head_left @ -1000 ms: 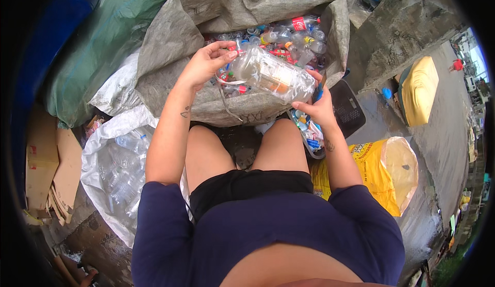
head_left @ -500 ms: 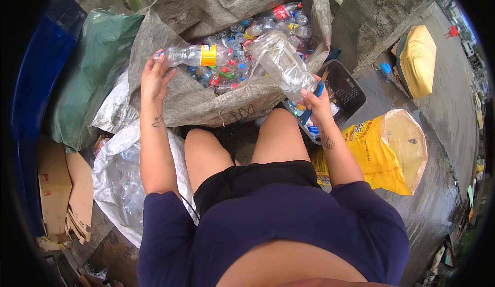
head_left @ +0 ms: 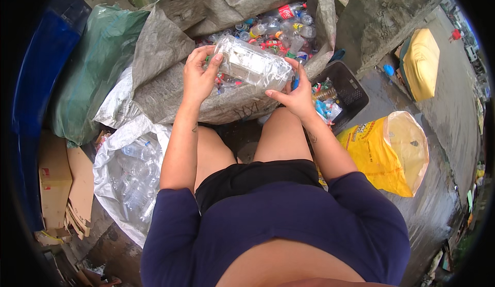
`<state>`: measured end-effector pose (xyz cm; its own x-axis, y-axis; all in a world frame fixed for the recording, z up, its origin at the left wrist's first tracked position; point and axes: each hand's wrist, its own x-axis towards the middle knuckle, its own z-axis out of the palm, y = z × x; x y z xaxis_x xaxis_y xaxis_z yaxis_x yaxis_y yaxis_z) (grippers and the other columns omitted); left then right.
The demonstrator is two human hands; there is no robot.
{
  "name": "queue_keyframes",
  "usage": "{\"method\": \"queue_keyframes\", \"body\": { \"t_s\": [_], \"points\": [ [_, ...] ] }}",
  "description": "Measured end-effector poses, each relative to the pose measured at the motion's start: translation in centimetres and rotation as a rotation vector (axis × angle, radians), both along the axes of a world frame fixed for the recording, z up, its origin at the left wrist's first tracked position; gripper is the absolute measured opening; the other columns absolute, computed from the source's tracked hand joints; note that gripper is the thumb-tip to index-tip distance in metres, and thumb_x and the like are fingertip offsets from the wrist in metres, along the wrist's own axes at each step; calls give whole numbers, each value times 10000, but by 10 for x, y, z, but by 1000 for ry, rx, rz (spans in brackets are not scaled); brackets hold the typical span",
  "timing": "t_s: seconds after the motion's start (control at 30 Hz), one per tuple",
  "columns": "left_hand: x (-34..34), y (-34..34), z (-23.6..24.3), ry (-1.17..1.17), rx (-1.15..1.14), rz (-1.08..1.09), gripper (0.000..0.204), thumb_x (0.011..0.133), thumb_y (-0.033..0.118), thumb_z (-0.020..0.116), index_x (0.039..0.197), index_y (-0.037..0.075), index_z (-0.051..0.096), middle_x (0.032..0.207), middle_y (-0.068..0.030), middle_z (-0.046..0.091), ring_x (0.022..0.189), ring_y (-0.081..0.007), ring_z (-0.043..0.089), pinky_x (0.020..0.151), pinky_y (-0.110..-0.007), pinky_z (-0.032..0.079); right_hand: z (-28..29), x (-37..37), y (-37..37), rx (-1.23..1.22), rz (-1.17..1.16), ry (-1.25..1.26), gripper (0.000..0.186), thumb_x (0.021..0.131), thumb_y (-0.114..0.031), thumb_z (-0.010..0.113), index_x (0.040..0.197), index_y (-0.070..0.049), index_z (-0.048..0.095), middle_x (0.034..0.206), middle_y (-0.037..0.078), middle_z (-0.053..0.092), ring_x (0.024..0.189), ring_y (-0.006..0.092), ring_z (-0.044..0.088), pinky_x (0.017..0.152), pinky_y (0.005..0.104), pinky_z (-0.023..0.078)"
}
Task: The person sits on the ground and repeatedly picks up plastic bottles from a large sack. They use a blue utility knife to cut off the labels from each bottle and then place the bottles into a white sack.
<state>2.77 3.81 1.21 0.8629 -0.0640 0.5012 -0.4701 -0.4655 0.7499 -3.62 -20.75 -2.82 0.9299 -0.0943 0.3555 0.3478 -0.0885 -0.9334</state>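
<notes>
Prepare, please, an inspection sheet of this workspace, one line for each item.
Surface: grey ground with darker patches.
Job's things: clear plastic container, held over a grey sack of bottles.
Clutter: white sack with clear bottles; black basket, mixed contents; yellow sack; cardboard.
Hands: left hand grips the container's left end, right hand the other; unclear blue item there.
Cables: nothing seen.
Surroundings: green sack, blue object, left; concrete slab, upper right.

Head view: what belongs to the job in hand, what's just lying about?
Likely in use:
- clear plastic bottle, between left hand and right hand
- blue item at right hand, mostly hidden
- grey sack of bottles

Apparently lying about:
- cardboard
- yellow bundle
- blue scrap
</notes>
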Motion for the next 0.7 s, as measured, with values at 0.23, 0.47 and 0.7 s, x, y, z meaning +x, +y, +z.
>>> {"method": "queue_keyframes", "body": {
  "t_s": [0.23,0.47,0.7],
  "points": [
    [-6,12,-21,426,-262,-20,379,857,285,624,1080,-17,573,1020,-92,616,887,-139,567,760,-248,442,15,20,-5,-90,-82,-113,823,556,-187,837,1262,-64,432,1202,112,521,1061,173,540,729,297,527],
    [-8,0,-24,215,7,-82,217,896,197,539,835,0,604,773,-60,598,743,-140,521,692,-277,417,-4,26,-1,21,-151,-48,798,543,-206,831,1225,-54,445,1168,104,524,1037,190,544,706,305,521],
    [-20,-22,-22,169,143,-154,198,878,186,544,796,12,586,716,-89,559,685,-201,533,636,-329,419,-12,30,1,163,-130,29,656,656,-54,759,1213,-37,414,1074,95,507,933,150,545,742,263,488]
  ]
}}
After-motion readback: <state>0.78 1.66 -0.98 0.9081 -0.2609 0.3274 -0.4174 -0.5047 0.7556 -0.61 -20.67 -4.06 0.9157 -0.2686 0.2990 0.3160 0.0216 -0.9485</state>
